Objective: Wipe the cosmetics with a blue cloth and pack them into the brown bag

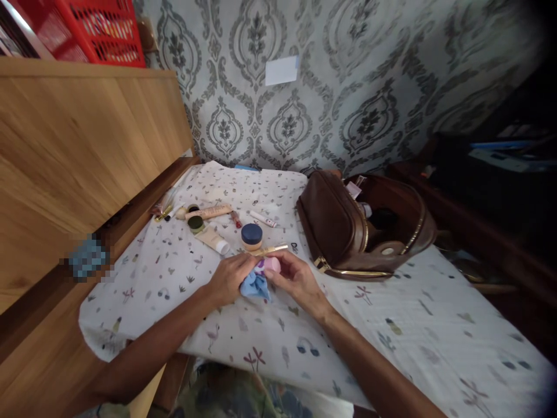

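My left hand [230, 277] is closed around a light blue cloth [256, 287], which is bunched against a small pink and purple container [271, 265]. The fingers of my right hand [300, 278] pinch the container's pale pink end. Just beyond my fingertips is a slim gold tube [278, 248]; whether it is touched, I cannot tell. Behind that stands a jar with a dark blue lid [251, 233]. To the left lie a cream tube with a white cap [212, 239], a jar with an olive lid [195, 223] and a peach-coloured tube [209, 212].
An unzipped brown leather bag [335, 223] with items inside stands at the right. A white tube [263, 219] and a small red item [235, 219] lie farther back. Patterned cloth [278, 354] covers the table. A wooden cabinet [96, 139] borders the left, with a red basket [108, 32] on top.
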Demonstrator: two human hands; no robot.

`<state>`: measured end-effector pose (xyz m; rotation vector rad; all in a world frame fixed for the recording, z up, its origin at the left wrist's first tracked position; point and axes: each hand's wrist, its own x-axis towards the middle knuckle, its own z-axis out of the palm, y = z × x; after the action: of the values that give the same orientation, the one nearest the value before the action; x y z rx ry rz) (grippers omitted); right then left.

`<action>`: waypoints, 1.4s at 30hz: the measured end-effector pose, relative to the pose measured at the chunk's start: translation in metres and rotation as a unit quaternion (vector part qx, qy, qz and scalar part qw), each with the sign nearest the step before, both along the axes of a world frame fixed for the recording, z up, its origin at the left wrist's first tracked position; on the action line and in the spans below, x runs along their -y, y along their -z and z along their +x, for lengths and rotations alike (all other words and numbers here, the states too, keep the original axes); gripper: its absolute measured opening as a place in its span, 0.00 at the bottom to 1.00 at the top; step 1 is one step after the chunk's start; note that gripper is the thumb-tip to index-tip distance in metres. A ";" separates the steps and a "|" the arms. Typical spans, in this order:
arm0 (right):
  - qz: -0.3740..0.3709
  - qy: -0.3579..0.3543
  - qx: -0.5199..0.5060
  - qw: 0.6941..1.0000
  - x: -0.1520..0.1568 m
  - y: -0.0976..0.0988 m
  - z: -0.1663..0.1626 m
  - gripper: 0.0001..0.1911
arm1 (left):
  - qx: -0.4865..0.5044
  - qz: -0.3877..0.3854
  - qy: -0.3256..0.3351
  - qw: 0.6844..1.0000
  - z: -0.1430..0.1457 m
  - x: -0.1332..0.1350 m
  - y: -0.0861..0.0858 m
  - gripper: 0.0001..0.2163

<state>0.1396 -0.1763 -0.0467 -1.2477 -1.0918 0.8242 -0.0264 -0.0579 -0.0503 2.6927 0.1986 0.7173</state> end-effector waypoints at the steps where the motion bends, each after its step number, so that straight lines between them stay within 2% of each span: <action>1: 0.007 0.001 0.015 1.000 0.000 0.000 0.000 0.22 | 0.003 -0.006 -0.002 1.000 -0.001 0.000 0.000 0.14; 5: 0.013 0.006 0.029 0.999 0.002 -0.004 0.003 0.20 | -0.003 -0.038 0.000 0.999 -0.001 -0.001 -0.001 0.13; 10: 0.023 0.060 -0.003 0.998 0.006 -0.012 0.014 0.20 | 0.010 -0.093 -0.002 0.996 -0.003 -0.007 -0.001 0.07; 13: 0.024 0.068 -0.029 0.997 0.006 -0.013 0.016 0.21 | 0.019 -0.112 0.004 0.993 -0.005 -0.009 -0.002 0.05; 17: 0.019 0.049 -0.068 0.996 0.004 -0.010 0.013 0.25 | 0.029 -0.045 -0.009 0.999 -0.006 -0.004 -0.004 0.06; 20: 0.020 0.065 -0.067 0.995 0.006 -0.012 0.015 0.26 | 0.006 0.019 -0.014 1.000 -0.005 0.002 -0.006 0.06; 22: 0.019 0.080 -0.062 0.995 0.011 -0.016 0.019 0.26 | 0.004 0.037 0.000 0.999 -0.002 0.006 -0.007 0.11; 25: 0.021 0.093 -0.043 0.995 0.024 -0.027 0.029 0.25 | 0.030 0.054 0.034 0.997 0.007 0.009 -0.011 0.20; 28: 0.030 0.108 -0.012 0.994 0.041 -0.041 0.042 0.23 | 0.047 0.077 0.068 0.994 0.019 0.012 -0.019 0.23; 33: 0.027 0.140 0.030 0.989 0.065 -0.064 0.065 0.24 | 0.027 0.105 0.101 0.989 0.043 0.017 -0.038 0.21; 38: 0.040 0.137 0.083 0.986 0.083 -0.084 0.087 0.22 | 0.049 0.133 0.113 0.983 0.072 0.028 -0.052 0.19; 42: 0.064 0.194 0.171 0.964 0.098 -0.110 0.105 0.20 | 0.083 0.142 0.116 0.980 0.095 0.037 -0.064 0.15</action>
<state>0.2447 -0.2748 0.0628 -1.4648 -1.1007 0.2409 0.0685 -0.0951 0.0133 2.8335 -0.2766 0.9516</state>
